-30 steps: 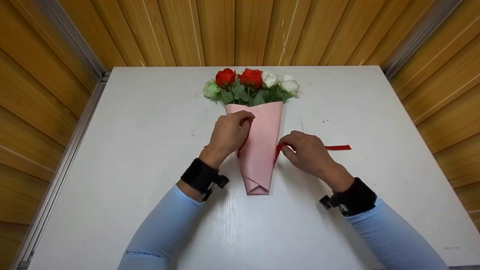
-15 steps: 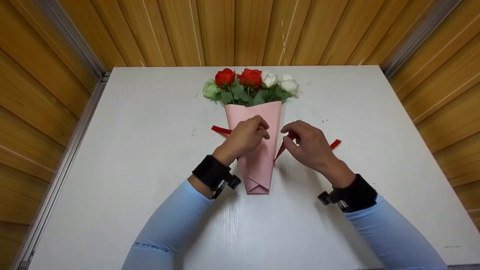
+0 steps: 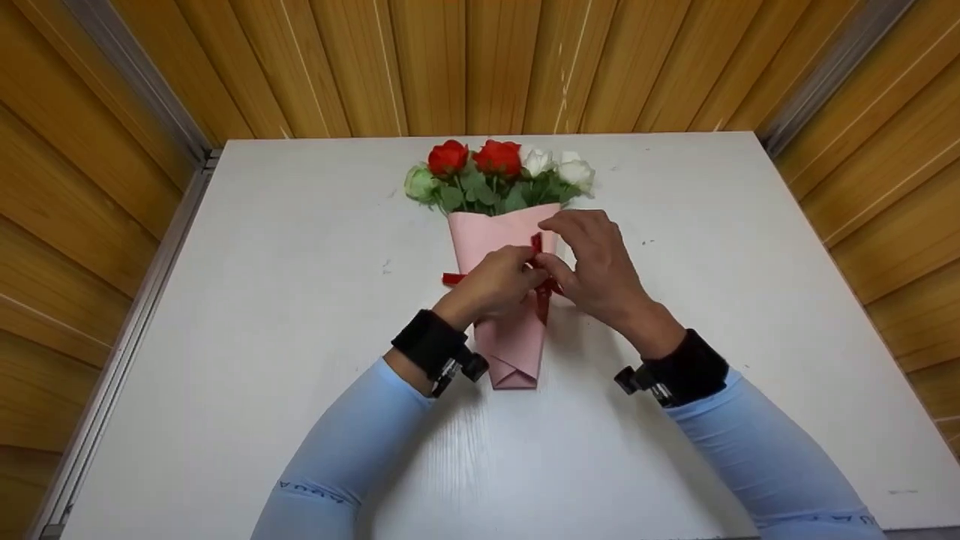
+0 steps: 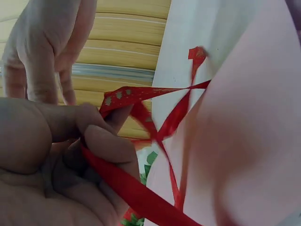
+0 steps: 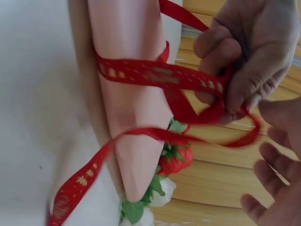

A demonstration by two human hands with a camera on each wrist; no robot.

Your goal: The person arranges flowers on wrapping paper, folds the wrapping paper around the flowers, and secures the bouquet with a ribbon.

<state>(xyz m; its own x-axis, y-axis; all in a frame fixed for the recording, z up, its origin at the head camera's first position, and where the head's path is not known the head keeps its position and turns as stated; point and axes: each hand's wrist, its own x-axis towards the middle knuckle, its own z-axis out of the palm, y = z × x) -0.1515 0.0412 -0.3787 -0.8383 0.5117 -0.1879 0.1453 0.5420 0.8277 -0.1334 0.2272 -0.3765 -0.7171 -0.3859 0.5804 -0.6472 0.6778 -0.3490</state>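
Observation:
A bouquet wrapped in pink paper (image 3: 484, 232) lies on the table, with red (image 3: 497, 157), white (image 3: 576, 172) and pale green (image 3: 420, 184) flowers at its far end. A printed red ribbon (image 5: 157, 74) runs around the paper and crosses above it. My left hand (image 3: 495, 281) pinches the ribbon over the wrap, between thumb and fingers in the left wrist view. Just right of it is my right hand (image 3: 600, 266), fingers spread loosely. Its thumb (image 5: 278, 112) is at the ribbon beside my left fingertips; whether it presses there I cannot tell.
The white table (image 3: 300, 300) spreads around the bouquet. Wooden panel walls (image 3: 435, 67) close off the back and both sides. One ribbon end (image 3: 453, 279) sticks out left of my left hand. Both wrists carry black camera bands (image 3: 431, 345).
My left hand has moved right across the paper. My right hand, which held the ribbon at the wrap's right side, has come over the paper and loosened its fingers; the ribbon now crosses.

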